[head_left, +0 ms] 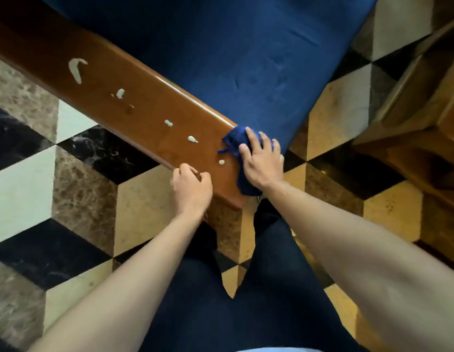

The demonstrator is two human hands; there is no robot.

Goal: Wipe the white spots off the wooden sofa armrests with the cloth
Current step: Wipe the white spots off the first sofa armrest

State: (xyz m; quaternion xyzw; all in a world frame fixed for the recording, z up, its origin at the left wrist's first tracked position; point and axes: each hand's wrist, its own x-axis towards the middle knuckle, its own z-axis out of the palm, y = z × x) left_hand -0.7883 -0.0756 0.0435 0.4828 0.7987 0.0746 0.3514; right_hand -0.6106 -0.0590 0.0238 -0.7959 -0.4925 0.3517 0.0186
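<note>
Head view, fingers first: R hand [262, 163] lies flat w/ fingers [253, 139] straight and spread, palm pressing the blue cloth [234, 139] onto the near end of the wooden armrest [134, 97]; flat spread presumably loads max. cloth area against the wood for a wipe stroke; cloth is bunched under the palm, part trailing down toward the armrest's end edge. L hand [191, 185] sits on the armrest's outer edge, fingers curled over the rim, likely bracing the body and steadying the stance; what lies under the curled fingers cannot be told, nothing seen held.

White spots, outward from the cloth: small round dot [221, 162] just beside the cloth, between both hands; elongated drop [192, 139] near; double blob [168, 123] further up; larger drop [120, 93]; curved smear [77, 68] well apart at the far end; all untouched, so wiping is judged at its start. Cloth sits at the near end, so a stroke up the armrest would take the spots in order.

Surroundings: blue seat cushion [246, 59] beside the armrest's inner edge; patterned tile floor [30, 174] below; second wooden piece [424, 97] at right.
</note>
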